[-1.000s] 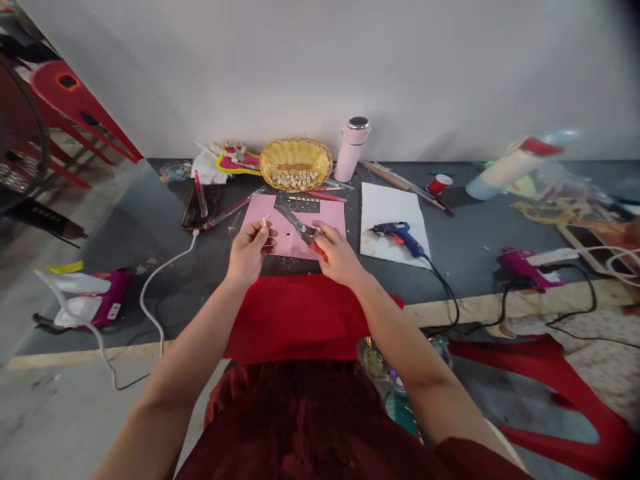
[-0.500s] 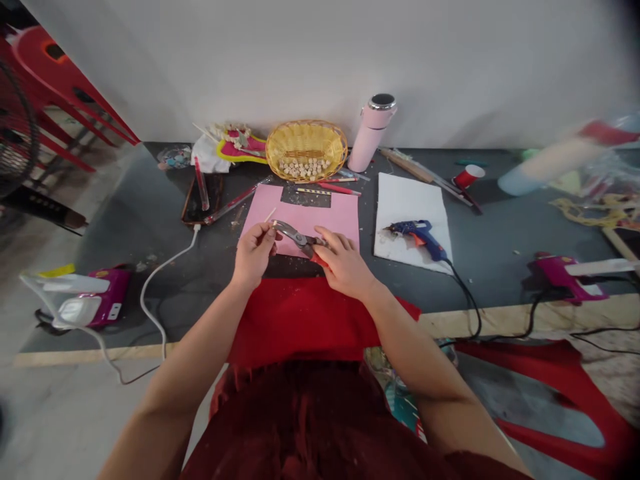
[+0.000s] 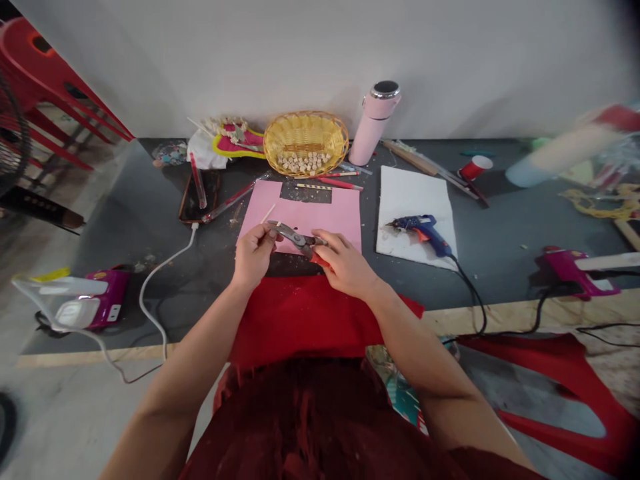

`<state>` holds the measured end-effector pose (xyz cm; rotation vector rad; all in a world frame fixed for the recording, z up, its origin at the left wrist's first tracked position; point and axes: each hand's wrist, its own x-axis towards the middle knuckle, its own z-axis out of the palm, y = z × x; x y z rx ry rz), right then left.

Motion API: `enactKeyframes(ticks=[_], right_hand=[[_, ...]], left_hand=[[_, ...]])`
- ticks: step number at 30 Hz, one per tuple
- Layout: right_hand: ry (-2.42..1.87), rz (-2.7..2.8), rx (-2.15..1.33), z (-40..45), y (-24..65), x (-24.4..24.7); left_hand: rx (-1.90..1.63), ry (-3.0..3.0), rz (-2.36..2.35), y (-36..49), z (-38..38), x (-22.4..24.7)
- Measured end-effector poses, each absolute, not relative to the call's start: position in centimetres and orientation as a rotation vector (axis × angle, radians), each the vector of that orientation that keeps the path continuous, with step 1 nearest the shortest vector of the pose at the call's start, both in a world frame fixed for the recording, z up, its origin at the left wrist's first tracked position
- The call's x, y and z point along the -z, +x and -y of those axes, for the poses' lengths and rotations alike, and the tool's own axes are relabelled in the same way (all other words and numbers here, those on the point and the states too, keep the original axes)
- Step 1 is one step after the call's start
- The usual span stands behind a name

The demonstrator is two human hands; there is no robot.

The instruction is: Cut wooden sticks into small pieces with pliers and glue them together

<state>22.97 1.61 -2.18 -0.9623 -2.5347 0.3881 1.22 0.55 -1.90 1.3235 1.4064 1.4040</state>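
L hand point(image 3: 253, 253), left of mid-frame, is pinched on a thin stick point(image 3: 268, 214); R hand point(image 3: 346, 263), nr mid-frame, is half curled round the snips point(image 3: 296, 239) at their red grips; stick prob. light, stiff & easy to snap, so best held nr its end; snips prob. hard & heavier; fingers hide most grips & the stick's low end; can't tell if blades touch it.
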Motion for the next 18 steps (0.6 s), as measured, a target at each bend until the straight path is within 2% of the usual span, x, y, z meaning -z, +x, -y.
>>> enactKeyframes(ticks=[5,12,18], right_hand=[[-0.966,2.400,-0.515,-1.6,22.9,2.5],[-1.093,2.496,-0.454,-1.5,22.8,2.2],[-1.055,2.459,-0.501,-1.5,22.7,1.7]], left_hand=[[-1.406,1.388,-1.490,1.0,-0.1,1.2],[-1.283,1.559,-1.537,1.4,1.0,0.4],[-1.326,1.472,-1.395,1.8,1.2,0.2]])
